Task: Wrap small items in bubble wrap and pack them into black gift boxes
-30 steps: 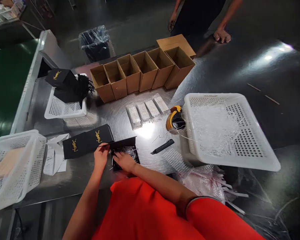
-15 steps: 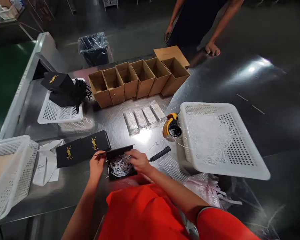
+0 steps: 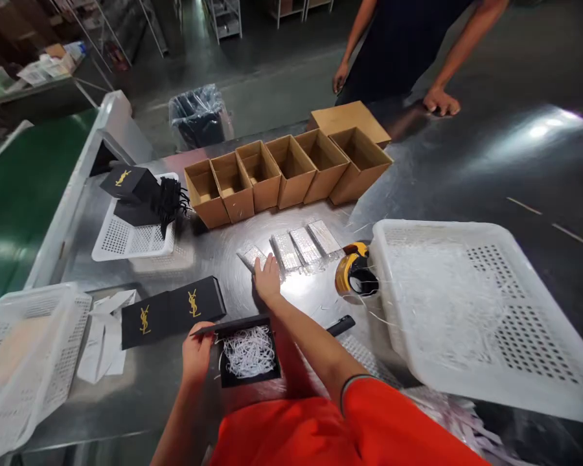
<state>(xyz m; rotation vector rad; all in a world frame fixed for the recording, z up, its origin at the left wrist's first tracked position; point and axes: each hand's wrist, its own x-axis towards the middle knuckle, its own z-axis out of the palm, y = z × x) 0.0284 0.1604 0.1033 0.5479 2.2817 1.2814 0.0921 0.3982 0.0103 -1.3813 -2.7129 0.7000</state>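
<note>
My left hand (image 3: 197,356) pinches the raised lid (image 3: 230,325) of a black gift box at its left corner. White shredded paper (image 3: 250,351) fills the open box (image 3: 275,370) in front of me. Farther up the table, my right hand (image 3: 267,277) grips a bubble-wrapped packet (image 3: 251,257), which sits askew at the left end of a row. Several similar wrapped packets (image 3: 307,246) lie just to its right. Two closed black boxes (image 3: 172,310) with gold logos rest to the left of the open one.
Open brown cartons (image 3: 255,181) line the far side, with a person's hand (image 3: 441,102) beyond. A large white basket (image 3: 398,336) of shredded paper stands right, beside a yellow-black tape dispenser (image 3: 354,275) and a black marker-like item (image 3: 341,325). More baskets (image 3: 68,349) stand left.
My right hand has left the shredded paper and reached forward to the leftmost wrapped packet, which is now turned out of line. My left hand stays at the lid. The view has shifted.
</note>
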